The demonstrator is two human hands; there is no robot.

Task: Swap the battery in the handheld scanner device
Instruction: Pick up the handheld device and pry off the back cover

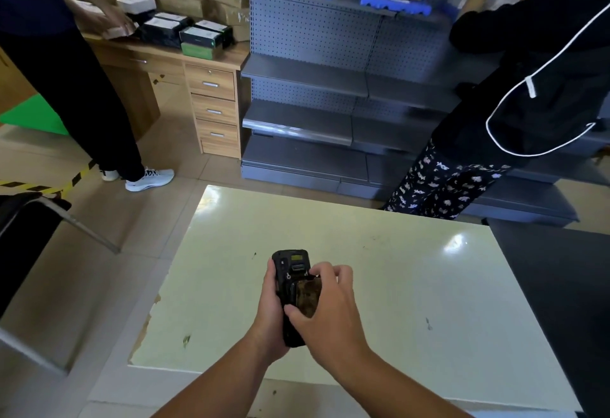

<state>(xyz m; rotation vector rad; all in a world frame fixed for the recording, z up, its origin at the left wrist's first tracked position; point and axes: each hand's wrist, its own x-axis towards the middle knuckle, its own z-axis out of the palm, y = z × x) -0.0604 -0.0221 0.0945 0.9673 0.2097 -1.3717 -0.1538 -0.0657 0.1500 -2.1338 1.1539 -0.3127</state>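
I hold a black handheld scanner [288, 269] back side up above the pale table [412, 285]. My left hand [270, 318] wraps around its left side and lower end. My right hand [330, 305] grips a worn, brownish battery [308, 297] by thumb and fingers at the scanner's back. The battery sits tilted, its right edge raised from the compartment. The scanner's lower end is hidden behind my hands.
A person in patterned trousers [439, 186] leans at the grey shelving [313, 94] beyond the table's far right corner. Another person [76, 87] stands at a wooden desk [211, 100] stacked with boxes at the left. A dark chair [29, 219] stands to the left.
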